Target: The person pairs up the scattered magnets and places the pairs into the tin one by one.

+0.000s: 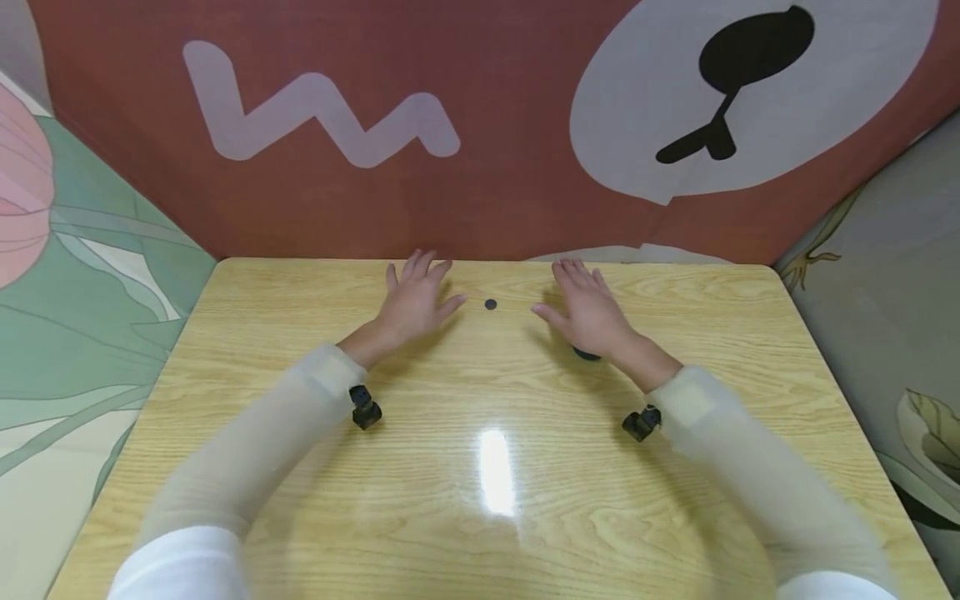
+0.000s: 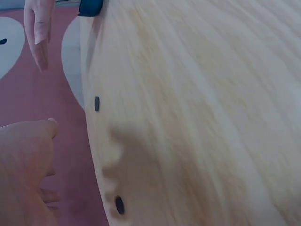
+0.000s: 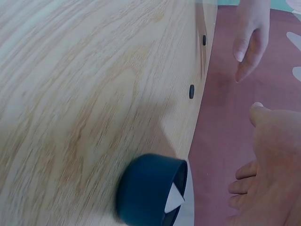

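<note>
My left hand (image 1: 412, 307) is held over the far left-middle of the table, fingers spread and holding nothing. To its right a small black disc (image 1: 491, 304) lies flat. A second black disc (image 2: 119, 205) shows in the left wrist view near the shadow of the left hand; in the head view it is hidden. The right hand (image 1: 591, 317) is also raised with straight fingers and nothing in its grasp. Beneath its palm stands a short dark blue cylinder (image 3: 146, 190), mostly covered in the head view. Its open top shows a white pointed piece (image 3: 174, 198) inside.
The light wooden table (image 1: 420, 517) ends at a red-brown patterned backdrop (image 1: 510, 192) just beyond the fingertips. Patterned panels (image 1: 97, 275) flank both sides. Small black cameras (image 1: 365, 408) hang at both wrists.
</note>
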### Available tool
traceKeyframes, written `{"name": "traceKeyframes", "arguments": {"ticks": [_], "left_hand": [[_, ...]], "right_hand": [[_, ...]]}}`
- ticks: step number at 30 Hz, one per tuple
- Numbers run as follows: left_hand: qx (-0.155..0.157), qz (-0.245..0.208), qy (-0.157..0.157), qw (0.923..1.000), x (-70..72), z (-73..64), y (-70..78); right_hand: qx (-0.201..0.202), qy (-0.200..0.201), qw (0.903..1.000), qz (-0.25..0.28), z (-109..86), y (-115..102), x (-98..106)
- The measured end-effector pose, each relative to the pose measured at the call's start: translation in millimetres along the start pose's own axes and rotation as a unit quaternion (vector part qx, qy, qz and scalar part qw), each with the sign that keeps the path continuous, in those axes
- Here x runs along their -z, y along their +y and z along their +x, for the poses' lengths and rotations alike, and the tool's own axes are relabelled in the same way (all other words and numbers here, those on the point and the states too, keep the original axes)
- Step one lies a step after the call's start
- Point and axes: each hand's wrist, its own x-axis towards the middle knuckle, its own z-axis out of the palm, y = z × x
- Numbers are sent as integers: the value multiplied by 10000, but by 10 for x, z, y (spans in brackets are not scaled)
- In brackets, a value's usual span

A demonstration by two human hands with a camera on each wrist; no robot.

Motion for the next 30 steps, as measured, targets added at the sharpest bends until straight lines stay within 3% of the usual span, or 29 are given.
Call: {"name": "traceKeyframes", "arguments": {"ticks": [11,30], "left_hand": [[217,-289,-64,9993,8,-180,-349],[464,-405,-110,9980,-11,-270,-596]], "right_hand": [[-31,-73,9999,86,157,-174,-100],[-82,-106,9984,557,373,-309,-372]]}}
